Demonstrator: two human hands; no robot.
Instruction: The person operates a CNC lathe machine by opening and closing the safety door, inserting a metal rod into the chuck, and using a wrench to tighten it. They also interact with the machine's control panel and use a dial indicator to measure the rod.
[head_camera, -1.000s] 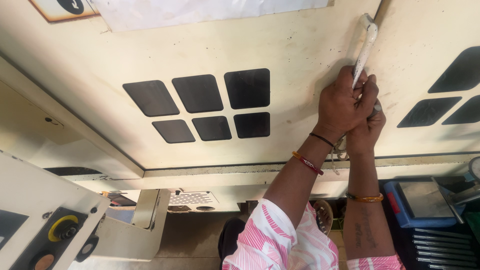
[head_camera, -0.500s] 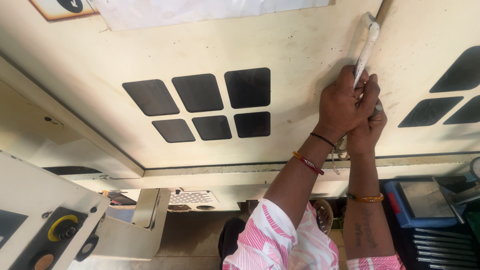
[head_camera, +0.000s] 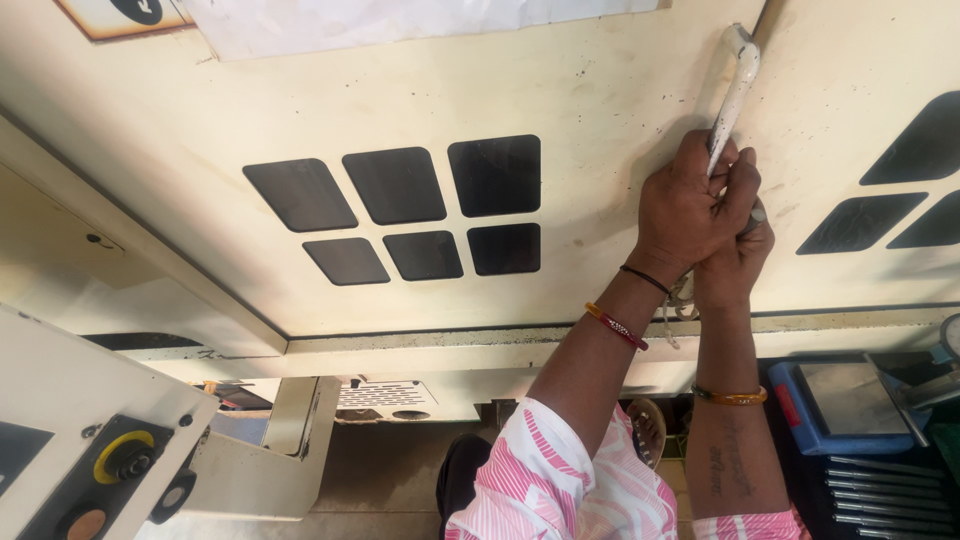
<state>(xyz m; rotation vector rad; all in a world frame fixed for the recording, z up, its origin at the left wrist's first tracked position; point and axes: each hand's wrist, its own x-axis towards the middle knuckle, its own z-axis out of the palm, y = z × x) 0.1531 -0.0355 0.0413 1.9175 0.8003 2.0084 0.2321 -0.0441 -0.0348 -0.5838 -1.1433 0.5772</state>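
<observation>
Head view: at the lower right of the frame we see a blue tray (head_camera: 800, 405) with a flat grey plate lying in it, and below it a dark rack (head_camera: 885, 490) holding a row of slim metal rods laid side by side. Near the bottom centre, between our arms, a small round basket (head_camera: 648, 425) shows only its rim; we cannot tell what is in it.

Our left hand (head_camera: 685, 205) is closed in a fist around the lower end of a white lever handle (head_camera: 735, 85), which rises from the fist toward the upper right of the frame, its bent top meeting the seam of the cream machine panel (head_camera: 560, 100). Our right hand (head_camera: 740, 255) sits just under and behind the left, fingers curled against it and around the same handle's end, so both hands grip it together.

Six dark window panes (head_camera: 420, 215) sit in the panel at centre frame, well apart from the hands. At the lower left a control box (head_camera: 95, 460) carries a yellow-ringed round button.
</observation>
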